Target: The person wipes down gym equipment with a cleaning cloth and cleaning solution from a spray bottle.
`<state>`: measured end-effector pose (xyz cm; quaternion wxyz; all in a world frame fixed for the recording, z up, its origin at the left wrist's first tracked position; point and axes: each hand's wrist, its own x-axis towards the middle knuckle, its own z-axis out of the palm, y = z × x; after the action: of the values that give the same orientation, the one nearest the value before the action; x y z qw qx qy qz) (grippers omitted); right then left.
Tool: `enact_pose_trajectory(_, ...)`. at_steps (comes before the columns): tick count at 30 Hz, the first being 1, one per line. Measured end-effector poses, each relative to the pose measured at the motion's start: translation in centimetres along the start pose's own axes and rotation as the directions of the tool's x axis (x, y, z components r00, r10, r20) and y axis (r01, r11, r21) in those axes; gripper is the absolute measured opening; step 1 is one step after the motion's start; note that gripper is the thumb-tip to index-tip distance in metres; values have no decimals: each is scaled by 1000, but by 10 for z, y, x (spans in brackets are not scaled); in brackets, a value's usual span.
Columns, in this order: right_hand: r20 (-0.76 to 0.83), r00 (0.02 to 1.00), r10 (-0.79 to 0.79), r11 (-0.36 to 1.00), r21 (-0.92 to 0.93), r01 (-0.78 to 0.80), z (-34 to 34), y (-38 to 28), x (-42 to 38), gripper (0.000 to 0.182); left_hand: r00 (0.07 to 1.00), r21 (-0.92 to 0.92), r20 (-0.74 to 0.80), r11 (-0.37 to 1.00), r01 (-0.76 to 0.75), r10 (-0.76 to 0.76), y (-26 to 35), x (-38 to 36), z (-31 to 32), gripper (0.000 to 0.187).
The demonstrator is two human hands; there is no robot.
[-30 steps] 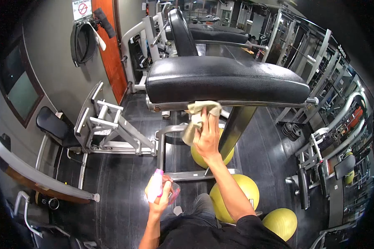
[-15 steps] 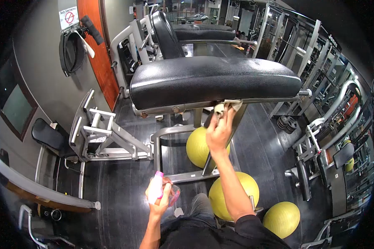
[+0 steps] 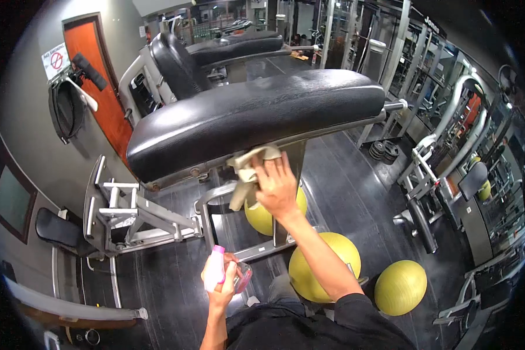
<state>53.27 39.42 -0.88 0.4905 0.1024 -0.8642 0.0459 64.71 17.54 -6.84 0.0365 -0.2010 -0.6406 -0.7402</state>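
My right hand (image 3: 276,188) presses a light cloth (image 3: 249,170) against the metal frame under the long black padded bench (image 3: 256,114); part of the cloth hangs down beside my fingers. Low in front of me, my left hand (image 3: 221,281) is wrapped round a spray bottle (image 3: 243,279) with a white and pink top. The bottle's clear body with pink contents shows beside my fingers. Behind the hand with the cloth is a yellow exercise ball (image 3: 265,217).
Two more yellow balls (image 3: 324,265) (image 3: 400,287) lie on the dark floor at the right. A grey metal machine (image 3: 134,216) stands at the left. Weight plates (image 3: 384,150) and another machine (image 3: 443,175) are at the right. An orange door (image 3: 96,87) is behind.
The view has turned, so the bench appears tilted and further left. My right hand has moved left along the bench's underside with the cloth, which now hangs more open. My left hand still holds the bottle.
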Motion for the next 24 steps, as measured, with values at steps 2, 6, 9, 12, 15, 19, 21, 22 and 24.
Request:
enact_pose_trajectory(2, -17, 997, 77, 997, -23, -77, -13, 28, -5, 60, 1000, 20, 14, 1000, -12, 11, -1, 4, 3, 7)
enact_pose_trajectory(6, -204, 950, 235, 950, -160, -269, -37, 107, -13, 57, 999, 38, 37, 999, -17, 16, -4, 14, 12, 8)
enact_pose_trajectory(9, -99, 983, 154, 946, -273, -175, -56, 148, -19, 46, 998, 7, 61, 1000, -5, 5, -2, 24, 22, 9)
enact_pose_trajectory(12, -288, 884, 368, 872, -221, -436, -51, 197, -33, 40, 995, -30, 91, 999, -31, 34, 0, 31, 32, 9)
enact_pose_trajectory(15, -284, 866, 412, 877, -134, -461, -67, 221, -24, 42, 1000, -123, 8, 992, -1, 2, -2, 31, 35, 12)
enact_pose_trajectory(19, -367, 844, 391, 894, -67, -444, -62, 224, -21, 41, 999, -65, 31, 998, -20, 22, -4, 37, 40, 12)
enact_pose_trajectory(21, -400, 813, 423, 888, 4, -460, -56, 218, -20, 40, 999, -47, 29, 999, -22, 23, 0, 35, 41, 12)
enact_pose_trajectory(22, -434, 779, 452, 880, 72, -470, -53, 215, -17, 40, 998, -23, 56, 1000, -13, 14, 3, 34, 41, 10)
enact_pose_trajectory(24, -545, 710, 446, 880, 124, -458, -44, 213, -13, 34, 998, 3, 67, 1000, -7, 7, 1, 33, 41, 9)
